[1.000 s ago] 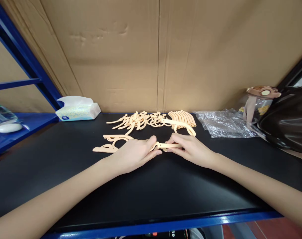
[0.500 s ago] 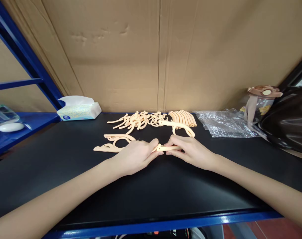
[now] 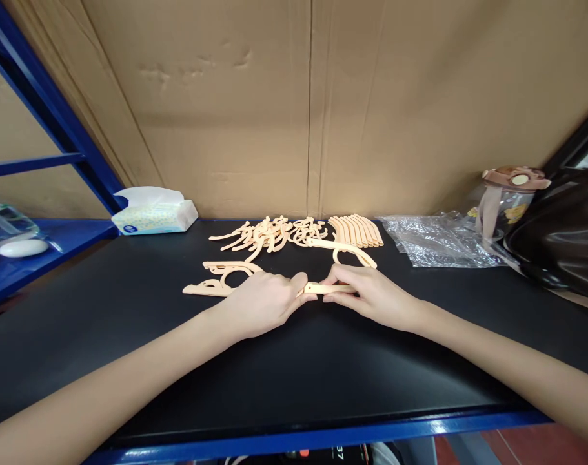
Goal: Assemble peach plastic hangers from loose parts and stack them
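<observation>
One slim peach-coloured plastic bar (image 3: 316, 288) spans our left hand (image 3: 262, 300) and right hand (image 3: 374, 292), each pinching it tightly, its length roughly parallel to the front edge of the black tabletop (image 3: 294, 374).

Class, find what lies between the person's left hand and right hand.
In the head view, a beige piece bridges the gap, gripped by the fingers of the left hand on one side and the right hand on the other.
</observation>
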`<state>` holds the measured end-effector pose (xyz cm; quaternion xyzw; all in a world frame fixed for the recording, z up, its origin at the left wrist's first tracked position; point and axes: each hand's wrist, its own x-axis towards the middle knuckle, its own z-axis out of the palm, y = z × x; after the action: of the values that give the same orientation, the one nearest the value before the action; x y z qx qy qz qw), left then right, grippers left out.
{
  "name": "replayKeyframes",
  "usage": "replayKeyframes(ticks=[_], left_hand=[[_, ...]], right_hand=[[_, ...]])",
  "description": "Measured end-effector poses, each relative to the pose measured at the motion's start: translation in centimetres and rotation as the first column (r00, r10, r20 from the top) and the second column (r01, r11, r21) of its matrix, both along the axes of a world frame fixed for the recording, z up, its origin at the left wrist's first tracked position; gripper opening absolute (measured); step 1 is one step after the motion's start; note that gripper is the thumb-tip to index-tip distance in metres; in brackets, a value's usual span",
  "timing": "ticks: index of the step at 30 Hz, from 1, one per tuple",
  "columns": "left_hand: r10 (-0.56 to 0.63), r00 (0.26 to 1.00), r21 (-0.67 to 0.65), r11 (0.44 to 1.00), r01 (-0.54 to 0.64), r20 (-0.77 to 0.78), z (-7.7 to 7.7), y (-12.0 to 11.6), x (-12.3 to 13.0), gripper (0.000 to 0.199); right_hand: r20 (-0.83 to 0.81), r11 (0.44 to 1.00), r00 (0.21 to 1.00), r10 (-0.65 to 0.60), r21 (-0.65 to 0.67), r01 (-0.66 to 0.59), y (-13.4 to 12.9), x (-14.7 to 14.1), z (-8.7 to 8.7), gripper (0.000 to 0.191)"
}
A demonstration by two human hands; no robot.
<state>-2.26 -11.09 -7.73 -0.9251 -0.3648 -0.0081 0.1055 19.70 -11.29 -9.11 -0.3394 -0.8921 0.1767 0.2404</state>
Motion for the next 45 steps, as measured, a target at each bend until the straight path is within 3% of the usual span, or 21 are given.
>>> replayKeyframes(ticks=[8, 15, 27, 45], left_hand=[[-0.063, 0.992, 0.252, 0.964, 0.088, -0.105, -0.42, 0.08, -0.09, 0.026], [-0.064, 0.990, 0.375, 0.921, 0.106, -0.123, -0.58, -0.13, 0.12, 0.030], [-0.152, 0.987, 0.299, 0.941, 0.161, -0.051, -0.15, -0.04, 0.06, 0.029], [-0.147, 0.989, 0.173, 0.974, 0.144, 0.005, -0.15, -0.18, -0.01, 0.024]], right_hand=[[-0.026, 0.995, 1.000, 0.009, -0.099, -0.011, 0.16, 0.02, 0.24, 0.013], [-0.091, 0.979, 0.996, 0.015, -0.202, -0.033, 0.66, 0.15, -0.08, 0.016], [-0.068, 0.973, 0.998, 0.018, -0.229, -0.033, 0.89, 0.25, -0.26, 0.014], [-0.037, 0.983, 0.999, 0.031, -0.179, -0.038, 0.82, 0.21, -0.10, 0.014]])
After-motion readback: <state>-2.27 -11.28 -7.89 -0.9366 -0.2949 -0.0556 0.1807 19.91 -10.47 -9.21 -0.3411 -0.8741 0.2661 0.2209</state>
